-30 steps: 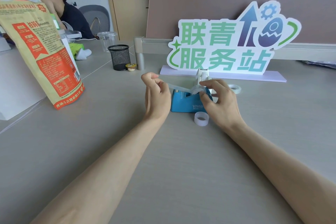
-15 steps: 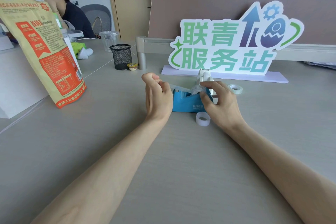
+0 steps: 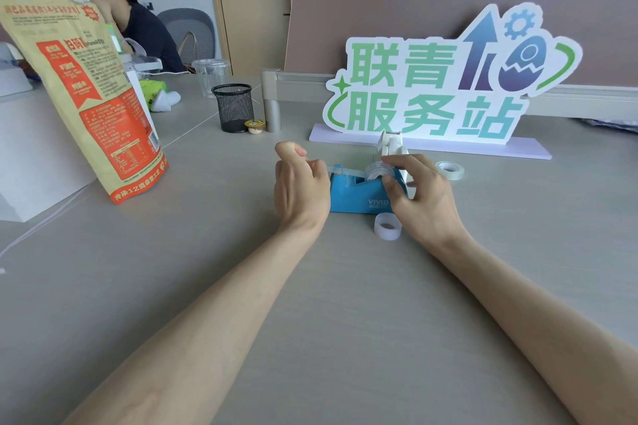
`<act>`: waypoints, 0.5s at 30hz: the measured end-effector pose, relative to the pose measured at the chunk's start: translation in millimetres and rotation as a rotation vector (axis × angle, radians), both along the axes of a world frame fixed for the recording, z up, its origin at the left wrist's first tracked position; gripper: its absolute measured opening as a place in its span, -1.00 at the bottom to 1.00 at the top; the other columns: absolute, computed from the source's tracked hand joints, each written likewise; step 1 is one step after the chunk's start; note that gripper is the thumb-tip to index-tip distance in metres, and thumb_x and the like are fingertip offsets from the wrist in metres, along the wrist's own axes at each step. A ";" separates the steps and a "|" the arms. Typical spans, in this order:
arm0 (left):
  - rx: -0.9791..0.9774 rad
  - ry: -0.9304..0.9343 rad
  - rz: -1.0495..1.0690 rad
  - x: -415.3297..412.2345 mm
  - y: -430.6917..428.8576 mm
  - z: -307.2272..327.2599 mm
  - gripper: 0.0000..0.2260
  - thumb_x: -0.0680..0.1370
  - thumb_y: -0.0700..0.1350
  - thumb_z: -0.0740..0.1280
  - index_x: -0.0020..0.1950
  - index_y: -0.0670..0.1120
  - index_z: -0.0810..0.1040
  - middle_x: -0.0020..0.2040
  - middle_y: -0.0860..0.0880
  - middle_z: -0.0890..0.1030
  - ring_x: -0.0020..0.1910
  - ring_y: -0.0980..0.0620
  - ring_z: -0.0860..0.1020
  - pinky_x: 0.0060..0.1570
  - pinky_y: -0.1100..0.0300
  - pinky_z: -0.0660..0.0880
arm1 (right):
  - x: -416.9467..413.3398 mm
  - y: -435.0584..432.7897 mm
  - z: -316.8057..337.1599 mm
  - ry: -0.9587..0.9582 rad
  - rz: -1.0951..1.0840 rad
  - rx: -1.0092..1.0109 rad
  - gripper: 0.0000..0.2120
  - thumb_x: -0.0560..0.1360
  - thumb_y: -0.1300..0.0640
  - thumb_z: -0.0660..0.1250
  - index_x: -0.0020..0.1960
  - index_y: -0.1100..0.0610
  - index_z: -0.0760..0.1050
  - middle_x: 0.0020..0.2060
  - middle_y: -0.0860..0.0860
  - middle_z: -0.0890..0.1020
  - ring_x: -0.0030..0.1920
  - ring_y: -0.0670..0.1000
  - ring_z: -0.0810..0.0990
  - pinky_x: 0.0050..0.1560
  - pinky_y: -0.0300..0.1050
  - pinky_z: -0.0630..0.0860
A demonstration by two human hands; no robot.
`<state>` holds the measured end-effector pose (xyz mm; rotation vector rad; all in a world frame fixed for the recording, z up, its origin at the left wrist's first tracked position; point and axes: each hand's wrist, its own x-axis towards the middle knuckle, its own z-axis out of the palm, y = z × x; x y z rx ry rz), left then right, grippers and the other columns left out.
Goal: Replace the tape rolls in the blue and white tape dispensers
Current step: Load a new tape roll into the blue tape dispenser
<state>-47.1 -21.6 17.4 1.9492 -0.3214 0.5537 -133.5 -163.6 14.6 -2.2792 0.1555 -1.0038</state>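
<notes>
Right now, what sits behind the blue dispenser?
Behind the blue dispenser stands the white dispenser, in front of the sign. The right hand covers its base.

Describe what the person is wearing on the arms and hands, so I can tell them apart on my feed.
Nothing is worn. Both forearms are bare from the bottom edge of the picture up to the wrists, with no sleeve in view. The left hand and the right hand carry no gloves, rings, watch or bands that show, and there are no markings on them.
</notes>
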 end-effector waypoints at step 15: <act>0.054 0.215 -0.103 7.5 14.6 -6.8 -0.89 0.60 -0.05 0.18 0.02 -0.02 0.25 0.03 -0.09 0.59 0.04 -0.16 0.53 -0.01 -0.09 0.50 | 0.3 -0.1 -0.4 -0.009 0.012 0.007 -0.75 0.51 0.25 0.31 0.17 0.15 0.57 0.09 0.01 0.61 0.13 0.03 0.52 0.07 -0.14 0.44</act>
